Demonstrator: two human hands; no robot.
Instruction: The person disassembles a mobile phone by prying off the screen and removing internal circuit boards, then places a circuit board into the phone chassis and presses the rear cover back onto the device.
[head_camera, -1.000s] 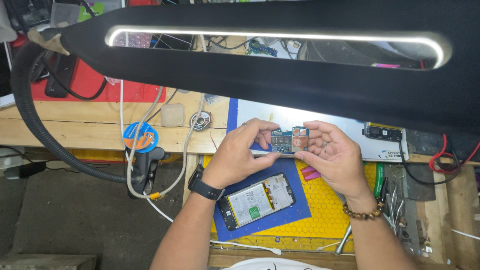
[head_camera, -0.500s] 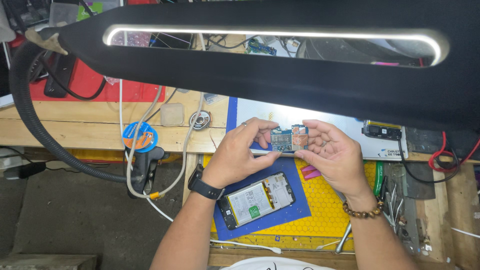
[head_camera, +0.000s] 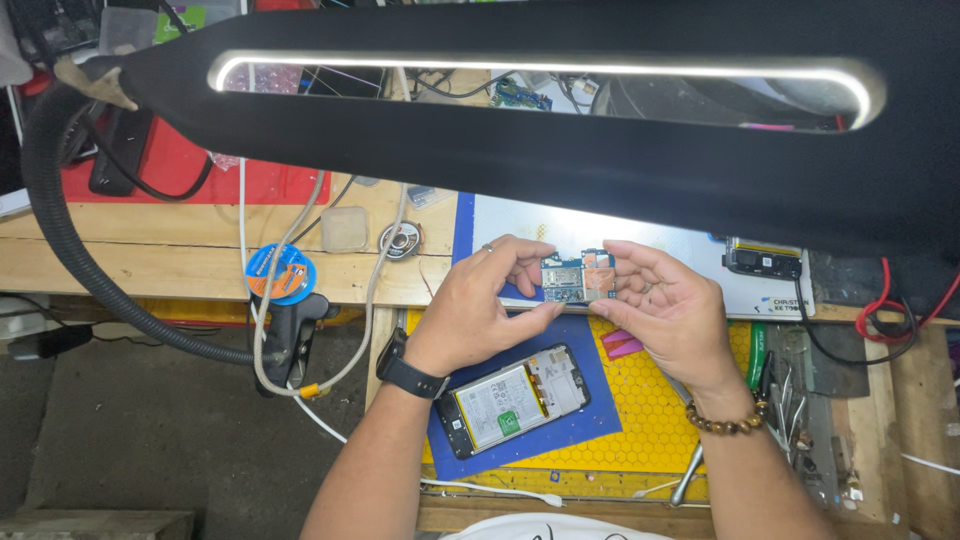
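My left hand (head_camera: 486, 303) and my right hand (head_camera: 668, 308) together hold a small blue circuit board (head_camera: 577, 277) with metal shields, pinched by its left and right ends above the bench. Below the hands lies an opened phone (head_camera: 513, 399), back cover off, its white battery showing. It rests on a blue mat (head_camera: 560, 425) laid over a yellow honeycomb mat (head_camera: 655, 425). A black watch is on my left wrist and a bead bracelet on my right.
A long black lamp head (head_camera: 520, 130) with a light strip hangs across the top. A black hose (head_camera: 70, 260), white cables (head_camera: 300, 330), a blue solder spool (head_camera: 281, 273), a wick reel (head_camera: 404, 240), a second phone (head_camera: 762, 260) and tweezers (head_camera: 690, 470) lie around.
The hands and board stay almost still; the board has shifted very slightly between my fingers.
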